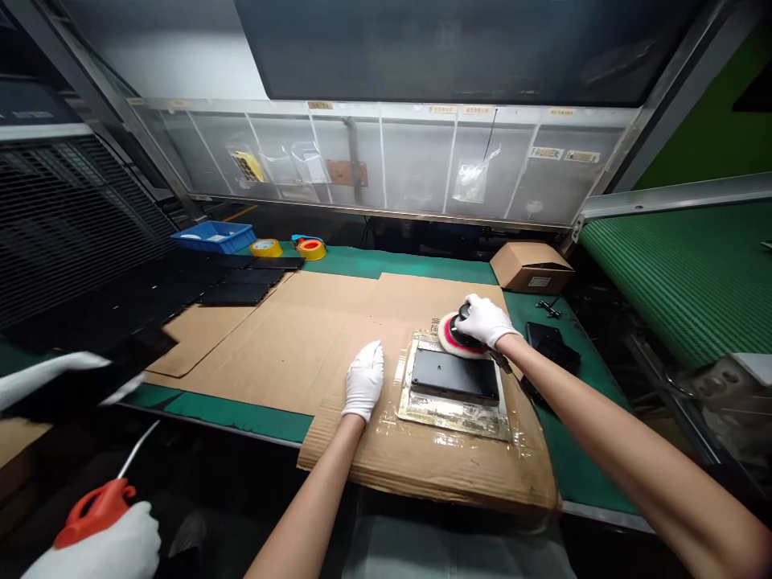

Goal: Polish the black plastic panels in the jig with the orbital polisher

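1 grip | your right hand (pixel 482 320) closed on a red-padded polisher (pixel 451 338) | your left hand (pixel 363 380) lay flat, empty, on cardboard (pixel 289 338) beside a black panel (pixel 455 376)

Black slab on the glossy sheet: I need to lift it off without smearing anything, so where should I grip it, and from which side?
Probably by its two short ends, coming from the near side. The black slab lies flat on the glossy sheet, showing a thick, squared edge, while the red-padded polisher under the right hand crowds its far edge.

Green workbench (pixel 229 416): cardboard sheets (pixel 271 346), tape rolls (pixel 266 248), blue tray (pixel 213 237), small carton (pixel 531 269).
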A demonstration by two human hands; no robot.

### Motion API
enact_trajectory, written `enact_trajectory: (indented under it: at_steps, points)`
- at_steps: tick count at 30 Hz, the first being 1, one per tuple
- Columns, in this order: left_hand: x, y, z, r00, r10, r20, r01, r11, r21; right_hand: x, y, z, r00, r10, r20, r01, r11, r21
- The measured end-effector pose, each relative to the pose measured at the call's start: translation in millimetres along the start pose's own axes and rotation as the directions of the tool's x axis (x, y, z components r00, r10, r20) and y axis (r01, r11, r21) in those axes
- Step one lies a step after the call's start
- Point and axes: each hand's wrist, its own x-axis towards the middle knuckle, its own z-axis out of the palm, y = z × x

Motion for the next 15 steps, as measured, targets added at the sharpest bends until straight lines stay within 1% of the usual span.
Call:
enact_trajectory:
  at_steps: [1, 3, 4, 5, 6, 7, 8, 9, 10, 11, 12, 13, 14, 15]
  points:
    - [-0.1, -0.4, 0.1, 1.000, 0.003, -0.001, -0.003, 1.000, 0.008, 1.6, 9.6, -1.6, 0.998, 0.059, -0.006, -0.059, 0.998, 0.008]
    - [0.0, -1.2, 0.7, 1.000, 0.015, 0.004, -0.015, 1.000, 0.020, 0.0, 23.2, -5.0, 0.993, 0.120, 0.005, -0.121, 0.993, 0.019]
    - [0.2, -1.6, 1.1, 1.000, 0.022, 0.007, -0.022, 0.999, 0.024, -4.0, 25.9, -5.9, 0.992, 0.125, -0.008, -0.125, 0.992, 0.003]
    - [0.8, -2.0, 1.5, 1.000, 0.028, 0.008, -0.029, 0.999, 0.026, -10.3, 25.5, -5.5, 0.995, 0.096, -0.038, -0.097, 0.995, -0.028]
    - [1.7, -2.2, 1.8, 0.999, 0.032, 0.007, -0.033, 0.999, 0.025, -18.8, 22.0, -3.5, 0.997, 0.023, -0.070, -0.028, 0.997, -0.069]
    - [2.8, -2.3, 1.9, 0.999, 0.034, 0.004, -0.034, 0.999, 0.022, -28.9, 15.9, 0.5, 0.993, -0.089, -0.081, 0.079, 0.990, -0.113]
    - [3.9, -2.1, 1.6, 0.999, 0.033, -0.002, -0.033, 0.999, 0.016, -39.7, 8.2, 6.1, 0.975, -0.215, -0.049, 0.206, 0.968, -0.141]
    - [4.8, -1.4, 0.8, 1.000, 0.026, -0.010, -0.026, 1.000, 0.006, -50.2, -0.1, 13.1, 0.942, -0.334, 0.024, 0.334, 0.933, -0.137]
    - [4.8, 0.0, -0.6, 1.000, 0.013, -0.019, -0.014, 1.000, -0.008, -59.6, -8.0, 20.6, 0.901, -0.415, 0.125, 0.427, 0.899, -0.097]
    - [3.5, 2.2, -2.5, 1.000, -0.005, -0.027, 0.004, 1.000, -0.030, -67.3, -14.6, 27.5, 0.865, -0.453, 0.217, 0.473, 0.880, -0.046]
    - [0.3, 5.7, -4.5, 0.999, -0.026, -0.034, 0.024, 0.998, -0.064, -73.1, -19.4, 32.9, 0.842, -0.462, 0.280, 0.482, 0.876, -0.005]
    - [-5.3, 10.6, -6.6, 0.998, -0.049, -0.039, 0.044, 0.993, -0.109, -76.8, -22.5, 36.0, 0.836, -0.458, 0.302, 0.476, 0.879, 0.017]
    - [-13.3, 17.3, -8.2, 0.996, -0.071, -0.044, 0.063, 0.984, -0.167, -79.1, -24.2, 36.2, 0.842, -0.454, 0.291, 0.468, 0.883, 0.024]
    - [-23.7, 26.0, -8.9, 0.995, -0.091, -0.046, 0.078, 0.970, -0.232, -80.6, -25.2, 33.7, 0.854, -0.453, 0.257, 0.462, 0.886, 0.025]
